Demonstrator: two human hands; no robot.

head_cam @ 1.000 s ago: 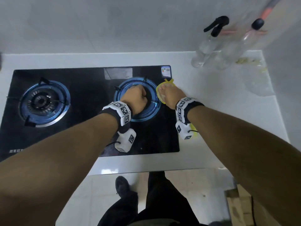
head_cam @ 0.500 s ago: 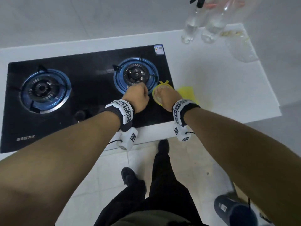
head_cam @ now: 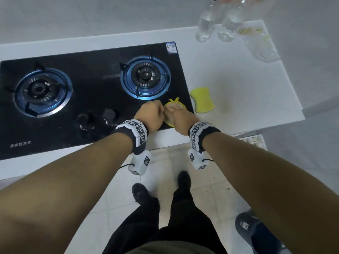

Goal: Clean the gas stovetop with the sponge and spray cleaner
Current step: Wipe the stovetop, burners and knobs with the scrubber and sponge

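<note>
Stovetop (head_cam: 102,92) cleaning shifts forward: both hands, left hand (head_cam: 150,114) fisted, right hand (head_cam: 180,117) clutching a yellow scrubber (head_cam: 173,105), have left the burner (head_cam: 145,77) for the front corner.

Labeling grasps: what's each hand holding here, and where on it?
Right hand holds a round yellow scrubber, fingers over its top. Left hand is curled beside it; whether it grips anything cannot be told.

Both forearms extend forward, each wrist wearing a marker-tagged band. Left hand (head_cam: 150,114) is curled into a fist, knuckles touching the right hand (head_cam: 180,116), whose fingers curl around a yellow object.
</note>
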